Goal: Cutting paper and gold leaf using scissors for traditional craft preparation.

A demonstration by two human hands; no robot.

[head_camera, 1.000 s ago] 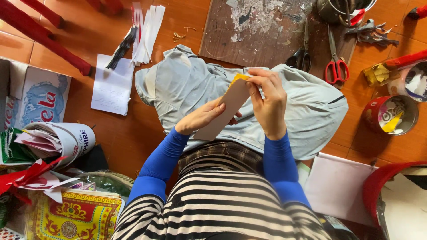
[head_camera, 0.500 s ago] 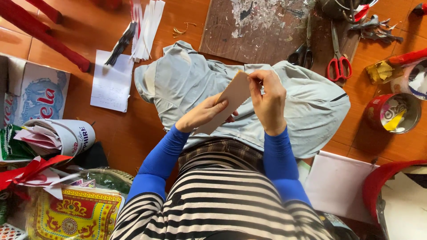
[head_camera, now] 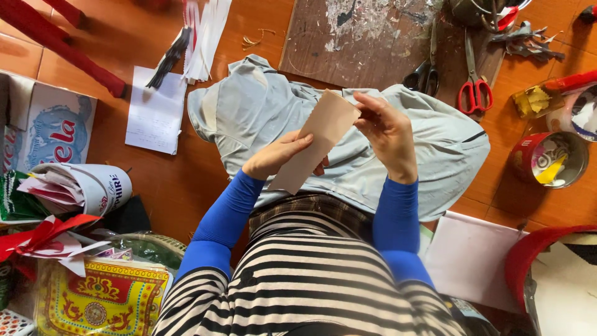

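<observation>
Holding: you have a tan paper strip (head_camera: 316, 142) raised between both hands, above the pale grey cloth (head_camera: 261, 112) spread over your lap and the floor, so any scraps would land on the cloth rather than on the orange tiled floor (head_camera: 180, 186).
Left hand: your left hand (head_camera: 278, 155) cups the strip's lower half from beneath, fingers curled around its edge, steadying it at a slant.
Right hand: your right hand (head_camera: 390, 132) pinches the strip's upper corner between thumb and fingertips, which keeps the paper taut and turned toward you.
Strip position: it hangs in the air between your hands, tilted, its top end just beside your right fingertips.
Tools in reach: red-handled scissors (head_camera: 475, 84) and a dark-handled pair (head_camera: 423, 71) lie on the worn wooden board (head_camera: 367, 43) beyond the cloth, well apart from your hands.
Right side: a red tin (head_camera: 547, 160) holding scraps stands on the floor near your right elbow.
Left side: a white paper sheet (head_camera: 154, 112) and cut white strips (head_camera: 208, 34) lie flat on the floor; a rolled bundle of paper (head_camera: 81, 186) rests nearer your left knee.
</observation>
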